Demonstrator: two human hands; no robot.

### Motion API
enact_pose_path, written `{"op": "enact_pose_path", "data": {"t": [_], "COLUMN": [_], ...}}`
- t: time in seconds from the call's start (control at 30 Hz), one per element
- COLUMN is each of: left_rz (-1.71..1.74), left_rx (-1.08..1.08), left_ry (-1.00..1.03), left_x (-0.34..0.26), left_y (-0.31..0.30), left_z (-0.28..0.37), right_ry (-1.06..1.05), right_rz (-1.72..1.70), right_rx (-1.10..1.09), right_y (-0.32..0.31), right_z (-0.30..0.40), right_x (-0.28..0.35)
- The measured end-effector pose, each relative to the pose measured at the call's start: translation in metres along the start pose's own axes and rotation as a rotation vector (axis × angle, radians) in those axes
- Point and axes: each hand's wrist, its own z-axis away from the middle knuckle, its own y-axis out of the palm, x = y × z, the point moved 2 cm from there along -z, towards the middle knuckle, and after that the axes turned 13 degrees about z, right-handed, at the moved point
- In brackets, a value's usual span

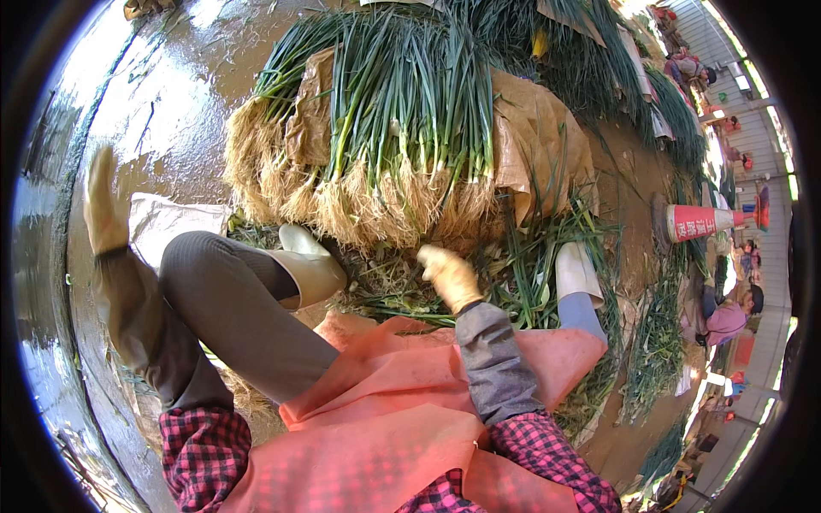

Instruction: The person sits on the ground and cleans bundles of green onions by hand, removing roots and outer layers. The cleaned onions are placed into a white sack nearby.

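My left hand point(106, 204), in a pale work glove, is raised over the wet ground at the far left. It is blurred, its fingers are stretched out, and no object shows in it. In a yellowish glove, my right hand point(450, 277) hangs with curled fingers just in front of the roots; nothing is seen in its grasp. Before me lies a thick row of green onions point(410, 96), their tangled pale roots point(391, 202) facing me. Brown wrapping sheets point(542, 144) lie beside and between the bundles. Loose green leaves point(532, 282) litter the ground between my boots.
My pale rubber boots point(317, 269) flank the leaf litter, and a red apron point(385, 423) covers my lap. A red-and-white traffic cone point(699, 223) bearing writing stands at right. More onion piles point(590, 64) lie at upper right. A person in pink point(728, 324) works farther right.
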Motion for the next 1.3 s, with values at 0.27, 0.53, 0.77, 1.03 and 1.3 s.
{"op": "enact_pose_path", "data": {"t": [0.27,0.53,0.77,1.03,1.3], "left_rz": [0.193,0.079,0.159,-0.159,0.310], "left_rx": [0.680,0.749,0.437,0.441,0.338], "left_ry": [-0.376,-1.006,-1.180,-0.979,-0.885], "left_x": [0.071,0.178,0.202,0.258,0.214], "left_y": [0.272,0.243,0.234,0.196,0.224], "left_z": [0.179,0.258,0.291,0.292,0.301], "right_ry": [0.505,0.233,0.251,0.239,0.392], "right_rz": [0.095,-0.759,-0.922,-0.939,-0.664], "right_rx": [-0.149,-0.046,-0.042,-0.081,-0.142], "right_y": [-0.122,-0.105,-0.110,-0.153,-0.119], "right_z": [-0.152,-0.045,0.006,0.056,-0.021], "right_x": [0.050,0.062,0.087,0.159,0.047]}}
